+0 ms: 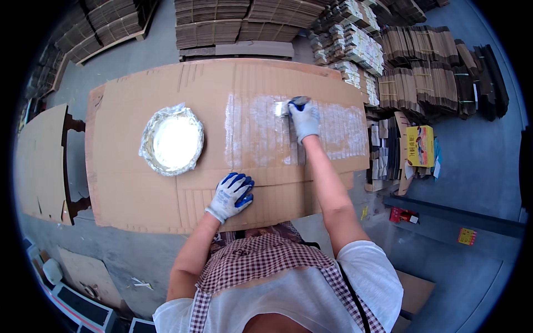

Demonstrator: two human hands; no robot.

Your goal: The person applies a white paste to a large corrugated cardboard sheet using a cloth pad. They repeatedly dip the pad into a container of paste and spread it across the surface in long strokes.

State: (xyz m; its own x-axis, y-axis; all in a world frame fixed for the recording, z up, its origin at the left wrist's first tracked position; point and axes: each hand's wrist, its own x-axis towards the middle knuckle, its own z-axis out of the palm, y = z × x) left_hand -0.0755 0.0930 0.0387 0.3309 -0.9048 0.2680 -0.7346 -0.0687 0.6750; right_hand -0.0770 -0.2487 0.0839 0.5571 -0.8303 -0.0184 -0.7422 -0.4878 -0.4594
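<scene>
Out at the far side of the big flat brown corrugated cardboard sheet (pixel 139 188), the right hand (pixel 305 117), in a white glove with blue fingertips, is closed around the handle of a broad flat brush (pixel 284 107). The bristle end pokes out at about nine o'clock from the fist, so the brush's long axis runs roughly crosswise, left to right, along the sheet. It sits right on the whitish, wet-looking glue patch (pixel 261 130), which spreads from the brush down toward six o'clock and also out toward three o'clock under the wrist.

Over at nine o'clock from that brush, well apart from it, stands the round foil-lined bowl of white paste (pixel 171 139), resting on the same sheet. That is the relation to watch: the bowl lies on the bristle side of the grip, straight across the board.

Nearer the body, the left hand (pixel 231 195), gloved the same way, lies palm down with fingers loosely spread, pressing on the cardboard's near flap and gripping nothing. It is closer to the bowl, which sits at about eleven o'clock from it, yet the brush stays with the right. Stacks of folded cartons (pixel 422 77) fill the floor beyond at one o'clock.
</scene>
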